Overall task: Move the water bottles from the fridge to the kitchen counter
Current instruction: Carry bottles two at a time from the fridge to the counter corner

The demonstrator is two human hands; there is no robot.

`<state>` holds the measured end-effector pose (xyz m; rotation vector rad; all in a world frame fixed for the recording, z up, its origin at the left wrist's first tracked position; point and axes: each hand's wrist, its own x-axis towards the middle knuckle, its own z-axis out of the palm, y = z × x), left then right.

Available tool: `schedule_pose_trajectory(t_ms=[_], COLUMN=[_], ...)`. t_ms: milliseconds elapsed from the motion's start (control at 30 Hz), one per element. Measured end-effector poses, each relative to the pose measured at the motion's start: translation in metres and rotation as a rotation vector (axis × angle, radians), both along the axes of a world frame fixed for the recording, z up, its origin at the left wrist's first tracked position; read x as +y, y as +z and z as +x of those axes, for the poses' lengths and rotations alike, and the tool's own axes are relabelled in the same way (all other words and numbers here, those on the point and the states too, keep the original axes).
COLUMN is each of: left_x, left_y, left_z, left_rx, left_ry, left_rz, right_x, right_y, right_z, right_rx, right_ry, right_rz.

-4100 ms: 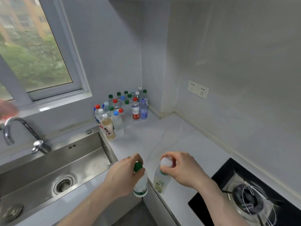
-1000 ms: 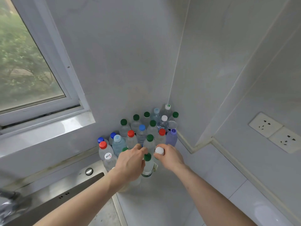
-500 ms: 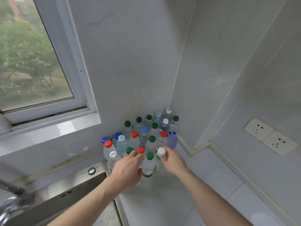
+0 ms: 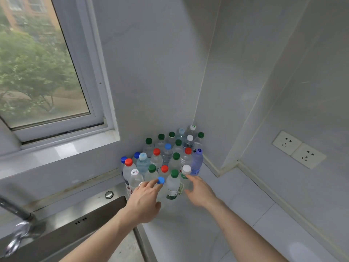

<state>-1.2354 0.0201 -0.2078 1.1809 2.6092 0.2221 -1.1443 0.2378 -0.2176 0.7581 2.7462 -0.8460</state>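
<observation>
Clear bottles (image 4: 166, 159), caps green, red, blue, white; one bottle (image 4: 196, 163) tinted purple. Surface (image 4: 236, 205) pale grey-white, walls (image 4: 160, 72) same. Sink (image 4: 90, 224) steel grey. Sockets (image 4: 298, 149) cream-white.

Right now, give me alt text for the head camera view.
Two bare hands, left hand and right hand, reach with loose fingers at a cluster of capped water bottles standing in a counter corner, between a sink and wall sockets.
</observation>
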Motion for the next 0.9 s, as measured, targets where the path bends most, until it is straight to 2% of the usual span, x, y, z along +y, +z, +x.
schedule_pose_trajectory(t_ms=[267,567,900], left_x=[-0.015,-0.019,0.017], left_y=[0.010,0.016,0.044], left_z=[0.012,0.026,0.106], left_rx=[0.002,-0.066,-0.123], left_ry=[-0.014,-0.040,-0.222], left_rz=[0.082,0.083,0.139], right_x=[-0.020,-0.027,-0.042], right_y=[0.021,0.040,0.070], right_z=[0.066,0.136,0.239], right_rx=[0.145,0.191,0.278], right_ry=[-0.067,-0.144,-0.291], right_rz=[-0.107,-0.135,-0.119])
